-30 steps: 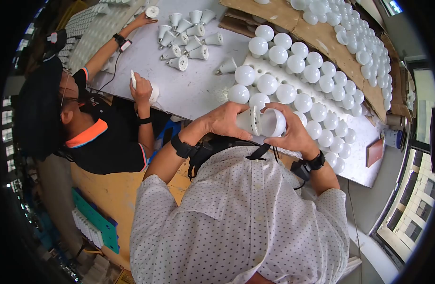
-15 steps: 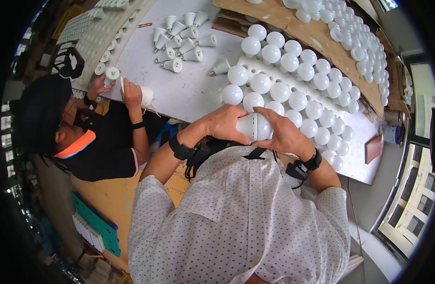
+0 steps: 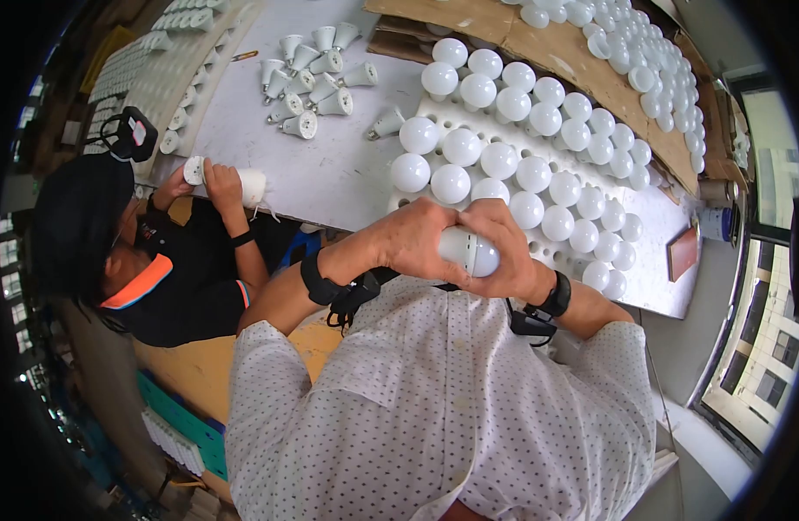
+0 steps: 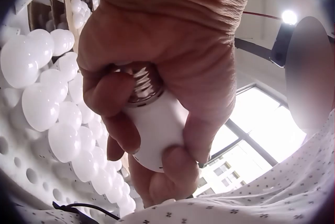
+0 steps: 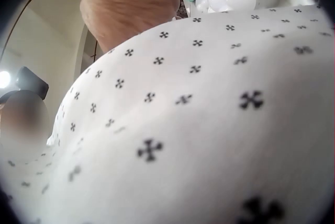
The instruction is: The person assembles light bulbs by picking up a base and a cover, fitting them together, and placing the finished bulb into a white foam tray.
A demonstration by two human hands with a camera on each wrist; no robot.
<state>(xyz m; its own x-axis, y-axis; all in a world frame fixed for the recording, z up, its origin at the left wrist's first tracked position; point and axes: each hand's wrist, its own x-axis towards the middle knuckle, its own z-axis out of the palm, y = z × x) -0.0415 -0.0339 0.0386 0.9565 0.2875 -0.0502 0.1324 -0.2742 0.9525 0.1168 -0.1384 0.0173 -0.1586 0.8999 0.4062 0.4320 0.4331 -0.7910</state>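
In front of the shirt, both hands hold one white light bulb [image 3: 462, 249]. My left hand [image 3: 414, 236] grips its housing, the fingers curled round it with the metal screw cap [image 4: 145, 83] inside the palm, as the left wrist view shows. From the other side, my right hand [image 3: 514, 252] wraps its fingers and thumb round the rounded dome cover [image 3: 484, 258]. The dome sits against the housing's wide end. Only the heel of the right hand [image 5: 133, 7] shows in the right wrist view, where the shirt hides the bulb.
Rows of white domes [image 3: 533, 174] stand in a foam tray [image 3: 469, 122] just beyond the hands. Several bulb housings [image 3: 300, 82] lie loose on the table [image 3: 347, 178]. Cardboard [image 3: 495, 26] bears more domes behind. At left, another person [image 3: 178, 269] handles a housing.
The dome, tilted away from the housing a second ago, now sits against it, with my right hand closed round it. The other person's arm has come back from the far side.
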